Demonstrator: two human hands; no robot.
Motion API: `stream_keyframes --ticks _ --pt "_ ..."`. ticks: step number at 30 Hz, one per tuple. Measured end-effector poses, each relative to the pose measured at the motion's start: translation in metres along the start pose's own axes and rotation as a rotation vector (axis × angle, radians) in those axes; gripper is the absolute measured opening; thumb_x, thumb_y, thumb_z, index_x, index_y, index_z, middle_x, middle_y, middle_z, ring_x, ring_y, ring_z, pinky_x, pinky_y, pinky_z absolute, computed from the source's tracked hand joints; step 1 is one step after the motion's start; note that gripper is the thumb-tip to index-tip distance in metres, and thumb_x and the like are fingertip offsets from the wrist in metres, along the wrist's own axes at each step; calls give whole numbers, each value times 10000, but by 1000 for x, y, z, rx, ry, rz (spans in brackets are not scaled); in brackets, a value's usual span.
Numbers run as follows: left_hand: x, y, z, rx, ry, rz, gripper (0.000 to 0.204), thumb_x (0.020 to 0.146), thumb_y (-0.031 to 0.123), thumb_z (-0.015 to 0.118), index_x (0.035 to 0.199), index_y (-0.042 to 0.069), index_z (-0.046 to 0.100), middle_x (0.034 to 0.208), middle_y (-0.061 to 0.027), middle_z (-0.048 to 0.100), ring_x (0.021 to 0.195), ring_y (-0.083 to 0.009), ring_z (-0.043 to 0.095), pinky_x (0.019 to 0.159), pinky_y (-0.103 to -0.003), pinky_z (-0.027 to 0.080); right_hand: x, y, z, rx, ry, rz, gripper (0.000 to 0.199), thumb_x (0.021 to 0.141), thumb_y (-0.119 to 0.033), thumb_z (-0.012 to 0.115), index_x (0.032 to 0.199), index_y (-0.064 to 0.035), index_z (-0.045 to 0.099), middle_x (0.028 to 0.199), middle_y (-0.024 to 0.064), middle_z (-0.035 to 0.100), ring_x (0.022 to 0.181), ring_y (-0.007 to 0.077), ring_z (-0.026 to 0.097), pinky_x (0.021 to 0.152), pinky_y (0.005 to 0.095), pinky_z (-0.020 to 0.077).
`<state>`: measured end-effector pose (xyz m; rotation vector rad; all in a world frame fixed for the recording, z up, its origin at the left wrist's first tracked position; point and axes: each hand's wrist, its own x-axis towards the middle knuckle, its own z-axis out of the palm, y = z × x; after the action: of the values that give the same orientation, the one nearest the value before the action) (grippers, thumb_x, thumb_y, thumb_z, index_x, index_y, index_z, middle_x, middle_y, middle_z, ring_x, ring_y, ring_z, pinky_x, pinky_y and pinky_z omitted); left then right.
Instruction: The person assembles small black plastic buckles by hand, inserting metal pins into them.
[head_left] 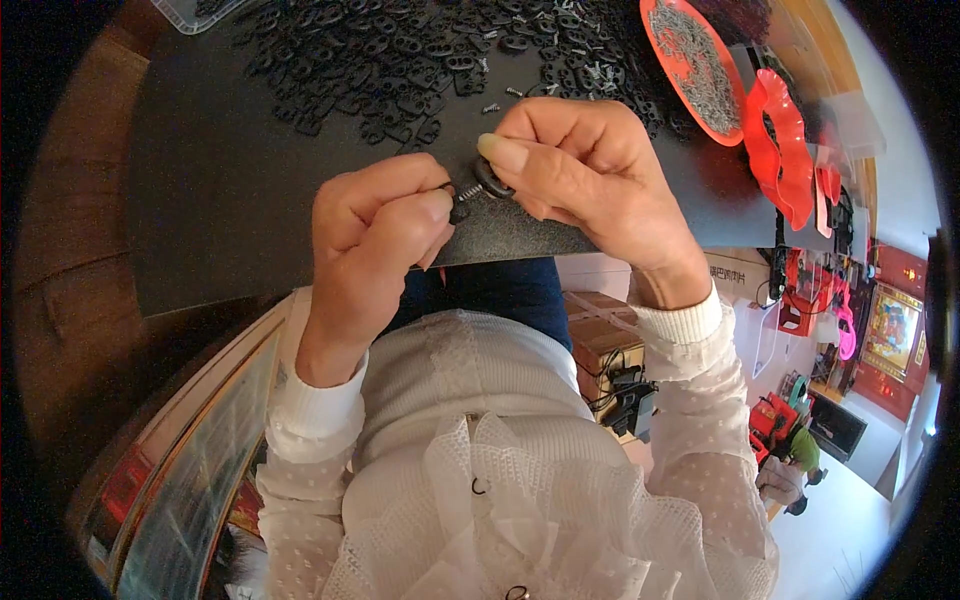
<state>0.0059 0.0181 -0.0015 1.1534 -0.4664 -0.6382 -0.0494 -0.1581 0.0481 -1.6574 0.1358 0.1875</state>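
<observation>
Right up close, the left hand [375,215] pinches a small black piece [460,211] and the right hand [600,175] pinches a dark rounded part [492,179], with a little metal spring [470,192] between them. Beyond the spring, black parts [370,75] crowd the surface [200,200], an orange tray [728,128] of metal pieces to its far right; lower right of the spring, a pale panel [738,268] shows dark printed characters.
</observation>
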Motion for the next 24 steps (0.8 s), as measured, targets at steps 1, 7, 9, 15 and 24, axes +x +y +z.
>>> stream_keyframes --ticks 1,7,9,15,24 --pt "0 0 1 1 1 1 196 825 73 480 646 -6 499 556 10 429 500 -45 366 456 -233 273 0 1 0 0 -1 -1 301 929 -217 585 681 -50 553 557 -88 410 511 5 330 440 223 236" --pt "0 0 2 49 -14 2 180 823 62 473 658 -2 503 563 25 432 509 -34 359 466 -228 284 -1 2 1 -7 14 9 295 922 -195 590 669 -51 541 567 -92 395 530 3 320 446 225 232" --pt "1 1 2 92 -38 18 171 828 63 474 672 2 507 563 31 430 510 -35 364 466 -232 287 0 8 1 -34 24 -76 295 918 -185 596 663 -53 526 574 -87 400 539 6 325 449 225 240" --pt "1 2 2 118 -79 -33 181 854 88 484 688 17 501 591 29 441 532 -39 371 476 -238 295 -1 9 4 -51 34 -86 293 912 -184 605 668 -51 515 576 -80 401 544 12 329 454 228 249" --pt "4 3 -3 144 -140 -40 221 896 136 512 697 40 511 604 38 434 547 -35 358 486 -225 288 0 1 3 40 33 3 285 918 -181 599 678 -48 524 587 -84 401 553 12 332 460 230 250"
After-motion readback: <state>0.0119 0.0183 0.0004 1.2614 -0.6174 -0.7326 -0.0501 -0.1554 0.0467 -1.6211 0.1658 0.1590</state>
